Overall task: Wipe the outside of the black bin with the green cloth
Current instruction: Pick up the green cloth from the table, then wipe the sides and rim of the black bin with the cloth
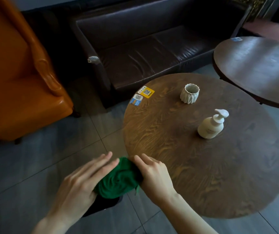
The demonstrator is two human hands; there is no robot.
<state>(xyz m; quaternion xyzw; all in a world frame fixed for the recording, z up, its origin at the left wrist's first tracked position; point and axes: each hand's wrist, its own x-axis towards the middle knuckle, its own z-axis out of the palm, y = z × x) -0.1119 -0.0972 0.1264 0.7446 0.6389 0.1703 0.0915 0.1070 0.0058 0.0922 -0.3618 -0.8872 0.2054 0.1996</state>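
Note:
A bunched green cloth (118, 180) sits between my two hands, just off the left edge of the round wooden table (219, 166). My left hand (83, 181) lies along the cloth's left side, fingers stretched forward and blurred. My right hand (154, 174) holds the cloth's right side, its thumb tucked against the fabric. Below the cloth and my left hand, part of the black bin (101, 205) shows on the floor; most of it is hidden.
On the table stand a ribbed ceramic cup (189, 96), a cream pump bottle (211, 125) and two QR stickers (143, 96). An orange armchair (17, 81) is at left, a dark leather sofa (152, 48) behind, a second round table (260, 68) at right. The floor is grey tile.

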